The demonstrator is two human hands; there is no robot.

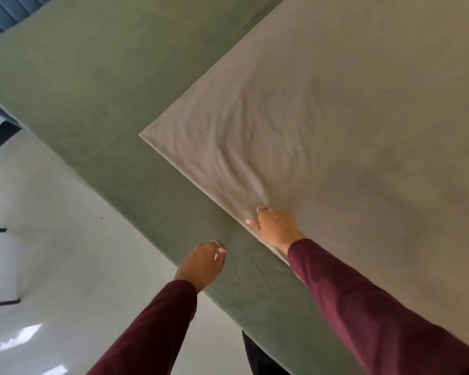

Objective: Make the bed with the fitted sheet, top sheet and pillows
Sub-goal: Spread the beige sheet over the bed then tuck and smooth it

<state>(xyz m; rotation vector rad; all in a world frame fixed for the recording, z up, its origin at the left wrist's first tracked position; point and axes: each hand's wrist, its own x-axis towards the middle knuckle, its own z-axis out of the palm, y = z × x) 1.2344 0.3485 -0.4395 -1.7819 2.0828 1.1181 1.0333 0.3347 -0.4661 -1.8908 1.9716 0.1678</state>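
I'm on the top-sheet step: the beige top sheet (pixel 322 109) lies over the green fitted sheet (pixel 98 85), its corner pointing toward nine o'clock. My right hand (pixel 275 227) bunches its near edge in curled fingers, while my left hand (pixel 203 262), at seven o'clock from it, hangs loosely curled and holds nothing. Next, I judge, the left must take that edge too and draw the wrinkles flat.

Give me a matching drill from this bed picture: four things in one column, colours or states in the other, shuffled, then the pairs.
Things:
1. fitted sheet
2. top sheet
3. right hand
4. left hand

Descriptions:
A. beige
B. holds nothing
C. green
D. grips bunched cloth

Pairs: 1-C, 2-A, 3-D, 4-B
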